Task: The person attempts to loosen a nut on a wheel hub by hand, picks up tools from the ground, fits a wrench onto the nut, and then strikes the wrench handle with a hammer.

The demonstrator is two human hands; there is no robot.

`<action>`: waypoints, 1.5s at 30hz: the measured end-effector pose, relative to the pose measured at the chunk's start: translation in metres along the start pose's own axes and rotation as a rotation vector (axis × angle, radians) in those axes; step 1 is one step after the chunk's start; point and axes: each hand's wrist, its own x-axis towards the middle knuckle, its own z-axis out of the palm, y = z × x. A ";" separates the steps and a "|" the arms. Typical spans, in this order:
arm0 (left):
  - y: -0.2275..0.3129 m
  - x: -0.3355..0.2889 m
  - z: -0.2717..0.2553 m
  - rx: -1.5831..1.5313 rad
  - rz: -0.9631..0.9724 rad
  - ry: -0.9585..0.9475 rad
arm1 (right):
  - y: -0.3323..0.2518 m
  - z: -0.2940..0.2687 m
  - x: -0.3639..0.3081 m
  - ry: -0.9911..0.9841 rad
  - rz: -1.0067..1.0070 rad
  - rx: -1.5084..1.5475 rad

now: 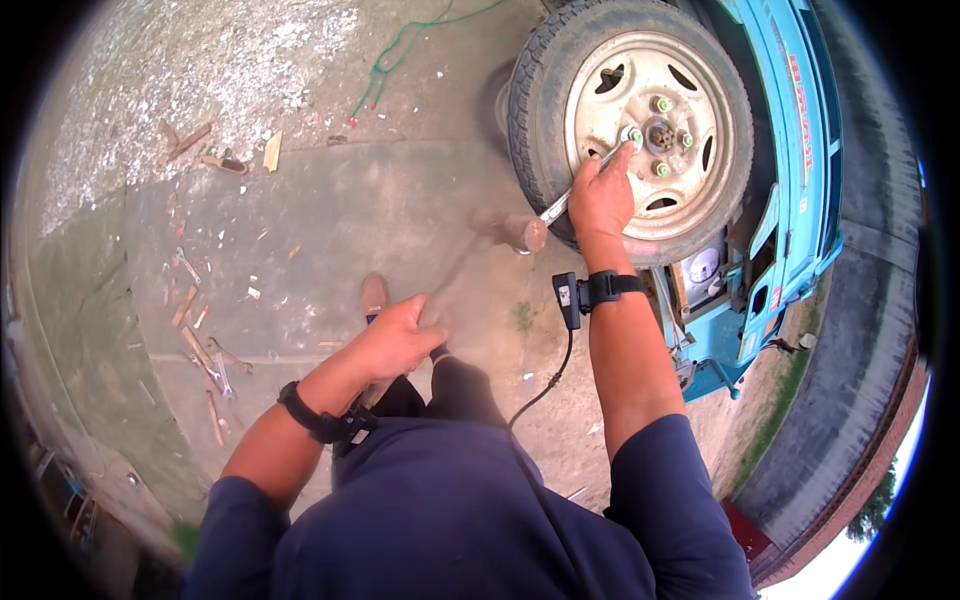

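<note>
A wheel with a black tyre (540, 110) and a dirty cream rim (600, 75) is mounted on a light-blue vehicle (800, 150). Several lug nuts ring its hub. My right hand (603, 198) is closed around a silver wrench (556, 209), whose upper end sits at the left lug nut (630, 136). Its lower end sticks out below the hand, past the tyre's edge. My left hand (400, 337), low in front of my body, grips a hammer (515, 232). The hammer's handle is smeared by motion; its rusty round head overlaps the wrench's lower end in view. Contact cannot be made out.
Wood scraps (198, 345) and loose wrenches (222, 372) litter the ground at left. A green cord (385, 65) lies at the top. Below the wheel, the vehicle's side is open, showing parts inside. A black cable (545, 388) hangs from my right wrist device.
</note>
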 end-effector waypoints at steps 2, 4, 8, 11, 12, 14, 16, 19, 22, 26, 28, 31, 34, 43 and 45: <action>0.005 -0.003 -0.006 0.005 0.028 0.023 | 0.007 0.001 -0.003 0.002 -0.030 0.006; 0.017 -0.003 -0.017 -0.123 0.088 0.051 | 0.009 0.002 -0.004 0.040 -0.046 0.024; 0.038 0.006 -0.033 -0.416 0.275 0.276 | -0.006 -0.006 -0.001 -0.007 0.028 0.055; 0.009 0.008 -0.006 -0.240 0.113 0.167 | -0.013 -0.001 0.002 0.018 0.073 0.064; 0.001 0.005 0.000 -0.172 0.065 0.106 | -0.011 -0.001 0.000 0.028 0.056 0.054; -0.009 0.000 0.007 -0.038 -0.032 -0.017 | 0.001 0.001 -0.004 0.048 0.021 0.035; -0.007 -0.003 0.007 -0.146 -0.071 0.010 | 0.010 0.002 -0.005 0.074 -0.014 0.040; 0.003 0.002 -0.016 -0.286 0.007 0.112 | 0.010 0.001 -0.004 0.096 -0.031 0.066; 0.014 0.006 -0.032 -0.406 0.129 0.262 | 0.003 0.001 -0.002 0.100 -0.035 0.082; -0.007 0.010 0.015 -0.157 0.053 0.130 | 0.007 0.009 -0.004 0.132 -0.041 0.051; -0.023 0.010 0.026 0.008 0.020 -0.030 | 0.018 0.006 -0.006 0.131 -0.054 0.025; -0.016 0.005 0.014 -0.098 0.020 0.043 | 0.029 0.001 -0.008 0.090 -0.089 0.013; 0.005 0.011 -0.019 -0.298 0.122 0.246 | 0.026 0.001 -0.008 0.131 -0.086 0.053; -0.040 0.013 0.035 0.020 -0.042 -0.063 | 0.035 -0.008 -0.013 0.066 -0.078 -0.003; -0.046 0.012 0.030 -0.032 -0.125 -0.019 | 0.047 -0.004 -0.011 0.112 -0.141 0.033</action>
